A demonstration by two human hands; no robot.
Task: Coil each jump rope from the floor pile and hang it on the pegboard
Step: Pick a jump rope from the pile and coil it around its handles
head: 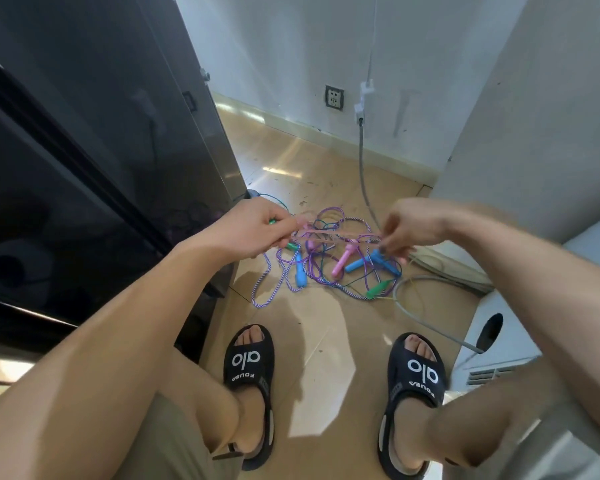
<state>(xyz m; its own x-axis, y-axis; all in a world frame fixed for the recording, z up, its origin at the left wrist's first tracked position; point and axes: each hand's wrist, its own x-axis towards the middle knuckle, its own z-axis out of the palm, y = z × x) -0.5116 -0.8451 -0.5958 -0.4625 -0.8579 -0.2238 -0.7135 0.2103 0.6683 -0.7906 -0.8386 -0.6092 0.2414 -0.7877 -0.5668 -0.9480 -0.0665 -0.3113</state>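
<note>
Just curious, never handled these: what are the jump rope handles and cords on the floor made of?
The handles look like moulded plastic: solid bright blue, pink and green, smooth and faintly shiny. The cords seem braided fabric, judging by the purple-and-white twisted pattern, though thinner ones could be plastic.

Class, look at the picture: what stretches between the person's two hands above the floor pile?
In the head view, a blurred pink rope runs taut from the left hand to the right hand.

Between my hands runs a pink rope [336, 233]; mid-frame lie purple-white striped ropes [262, 292], blue handles [300, 271], black sandals [248, 372].
</note>
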